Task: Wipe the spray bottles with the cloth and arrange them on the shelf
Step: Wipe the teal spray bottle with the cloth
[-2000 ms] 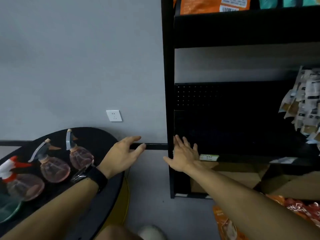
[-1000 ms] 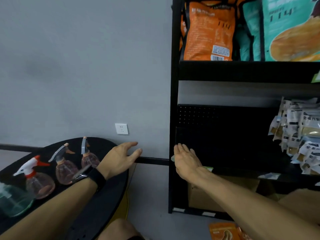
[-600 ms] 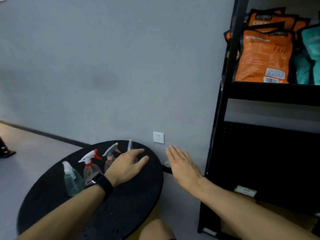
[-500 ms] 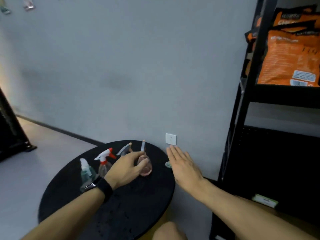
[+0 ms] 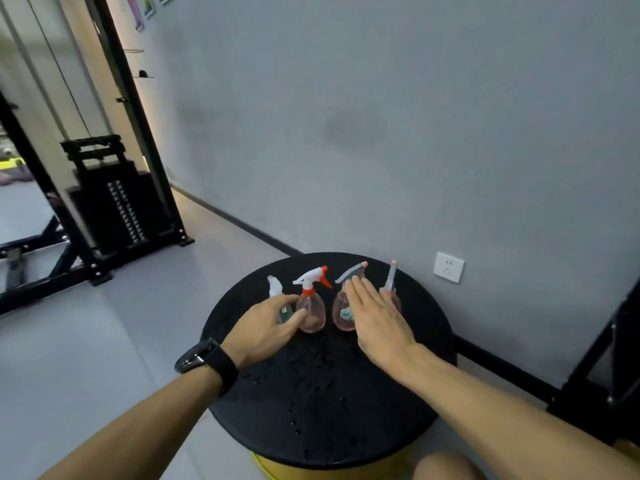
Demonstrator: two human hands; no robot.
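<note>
Several spray bottles stand in a row at the back of a round black table point(image 5: 329, 410). From the left: a teal bottle point(image 5: 277, 296) with a white head, a pink bottle point(image 5: 311, 306) with a white and red trigger, a pink bottle point(image 5: 341, 311) with a grey trigger, and another pink bottle point(image 5: 391, 282). My left hand point(image 5: 266, 327) hovers open in front of the teal bottle, fingers near it. My right hand point(image 5: 377, 320) is flat and open over the two right bottles. A small green patch shows at the grey-trigger bottle; no cloth is clearly seen.
Water droplets dot the table top. A wall socket point(image 5: 449, 267) sits on the grey wall behind. A black weight machine point(image 5: 114, 199) stands at the left. The black shelf frame point(image 5: 609, 358) shows at the right edge. My knee point(image 5: 443, 467) is below the table.
My view has swung left from the shelf to the table. Both open hands have moved from the shelf's edge to over the bottles.
</note>
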